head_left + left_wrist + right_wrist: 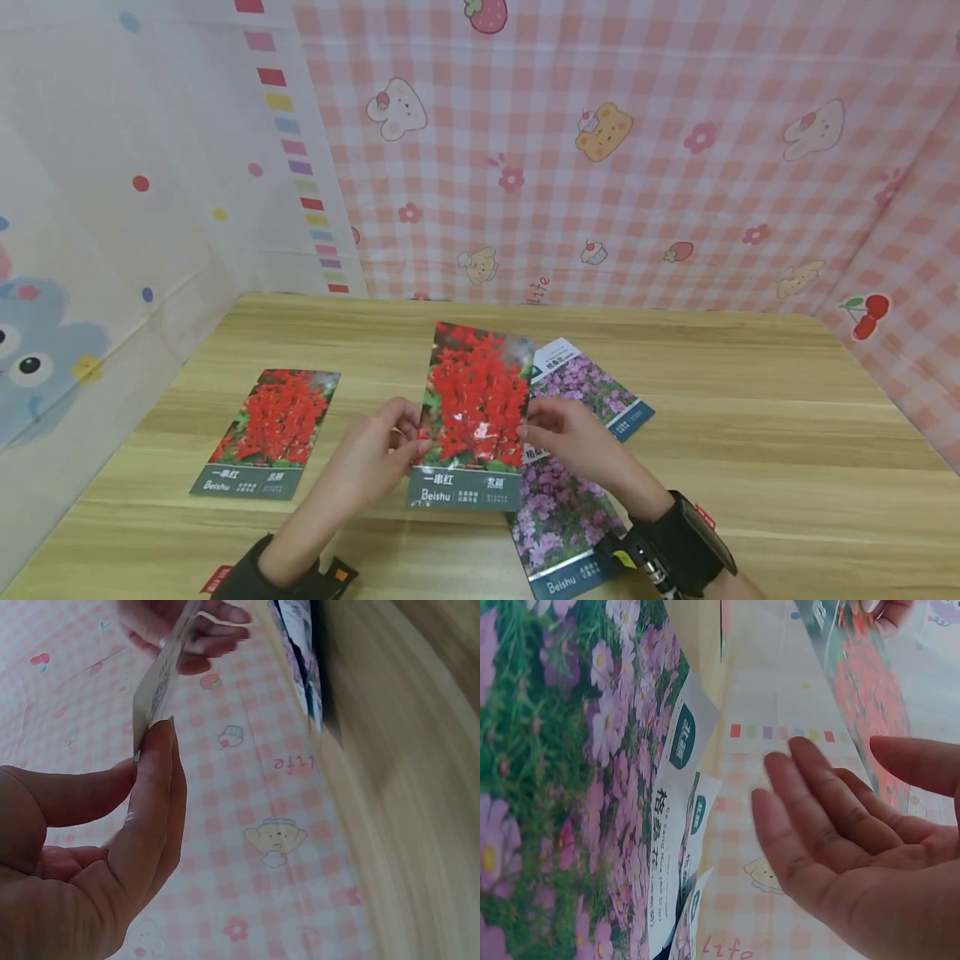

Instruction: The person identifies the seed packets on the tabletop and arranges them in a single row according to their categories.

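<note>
My left hand pinches the left edge of a seed packet with red flowers and a dark green band, thumb in front and fingers behind. The left wrist view shows that packet edge-on between thumb and fingertips. My right hand is at the packet's right edge, its thumb tip right at the printed front. In the right wrist view its fingers are extended and spread, apart from the thumb. Purple-flowered seed packets lie overlapping under and beside the right hand, partly hidden by the held packet.
A matching red-flowered seed packet lies flat on the left of the wooden table. A pink checked cloth hangs behind the table, with a white printed cloth on the left. Black bands with cameras circle both wrists.
</note>
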### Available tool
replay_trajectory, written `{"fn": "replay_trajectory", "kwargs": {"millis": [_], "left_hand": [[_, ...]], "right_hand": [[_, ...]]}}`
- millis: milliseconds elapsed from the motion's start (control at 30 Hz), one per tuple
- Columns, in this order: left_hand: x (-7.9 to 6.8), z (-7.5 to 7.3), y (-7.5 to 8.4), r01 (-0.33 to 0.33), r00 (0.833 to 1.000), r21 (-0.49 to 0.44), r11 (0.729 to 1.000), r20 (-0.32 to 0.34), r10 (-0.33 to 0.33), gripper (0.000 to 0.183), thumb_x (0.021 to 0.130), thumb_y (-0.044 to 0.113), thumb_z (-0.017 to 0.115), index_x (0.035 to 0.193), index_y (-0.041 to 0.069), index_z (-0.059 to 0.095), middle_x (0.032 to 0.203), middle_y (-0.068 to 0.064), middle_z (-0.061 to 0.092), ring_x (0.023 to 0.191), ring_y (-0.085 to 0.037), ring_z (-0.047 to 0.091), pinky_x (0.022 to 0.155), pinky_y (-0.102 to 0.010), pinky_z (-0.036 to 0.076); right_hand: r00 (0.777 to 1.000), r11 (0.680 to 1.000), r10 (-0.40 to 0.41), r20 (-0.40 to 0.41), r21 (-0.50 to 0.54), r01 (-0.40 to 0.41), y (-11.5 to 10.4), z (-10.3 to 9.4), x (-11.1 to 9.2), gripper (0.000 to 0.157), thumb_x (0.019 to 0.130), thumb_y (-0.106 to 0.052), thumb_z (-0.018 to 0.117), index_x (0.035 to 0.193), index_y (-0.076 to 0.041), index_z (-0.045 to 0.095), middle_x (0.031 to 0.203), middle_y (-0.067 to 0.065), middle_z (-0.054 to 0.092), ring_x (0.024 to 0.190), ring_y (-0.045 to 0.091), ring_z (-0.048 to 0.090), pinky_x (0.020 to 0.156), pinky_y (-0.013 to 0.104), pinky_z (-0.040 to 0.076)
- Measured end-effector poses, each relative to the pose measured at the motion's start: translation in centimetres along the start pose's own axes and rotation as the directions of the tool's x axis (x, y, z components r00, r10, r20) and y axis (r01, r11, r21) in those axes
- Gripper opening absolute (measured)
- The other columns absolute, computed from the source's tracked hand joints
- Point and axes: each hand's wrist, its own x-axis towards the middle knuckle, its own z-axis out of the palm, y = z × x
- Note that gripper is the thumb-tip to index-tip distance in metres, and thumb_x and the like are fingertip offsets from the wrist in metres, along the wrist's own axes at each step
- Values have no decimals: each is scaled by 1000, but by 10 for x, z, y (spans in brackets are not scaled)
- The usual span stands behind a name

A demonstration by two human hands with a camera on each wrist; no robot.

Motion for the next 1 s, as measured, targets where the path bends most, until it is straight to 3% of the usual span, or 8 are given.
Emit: {"fn": "replay_trajectory", "kwargs": {"millis": [167,300,433,567,800,1000], "left_hand": [[2,5,-2,-2,1000,28,1000,-1,2,21,78,-12,61,96,-2,56,78,-5,55,63,-12,56,53,-23,52],[2,7,-3,-9,1000,25,1000,14,9,26,78,-13,60,102,-4,55,78,-5,55,62,-12,56,53,-23,52],[2,9,-4,-17,1000,22,1000,22,16,30,78,-14,58,107,-6,54,79,-6,56,63,-13,56,53,-22,51],[3,11,-6,-26,999,37,999,26,25,35,78,-15,56,112,-7,51,81,-7,56,65,-12,56,52,-20,50],[3,10,-6,-66,998,62,996,15,65,37,78,-16,55,113,-4,50,81,-6,56,65,-11,56,51,-19,48],[2,7,-3,-54,998,43,998,14,53,36,82,-12,56,115,0,49,84,-9,58,67,-12,56,52,-20,49]], "right_hand": [[999,993,12,-32,114,-8,-1,1,0,11,88,-1,56,87,2,46,66,4,49,56,11,44,55,23,40],[998,985,33,-46,168,-25,-1,2,0,14,88,3,54,89,2,40,60,1,38,48,7,29,49,21,29],[997,978,51,-49,204,-40,-1,3,1,13,88,6,52,89,2,39,59,3,42,49,8,43,51,22,41],[998,969,45,-48,243,-32,-1,3,2,14,88,7,51,84,1,39,60,7,49,59,20,60,60,35,54],[998,961,50,-42,273,-37,-1,4,1,15,88,7,51,83,1,37,62,9,52,56,26,61,60,47,53],[997,956,64,-38,288,-50,-1,4,1,14,88,6,51,89,2,38,65,11,56,58,32,61,61,52,52]]}}
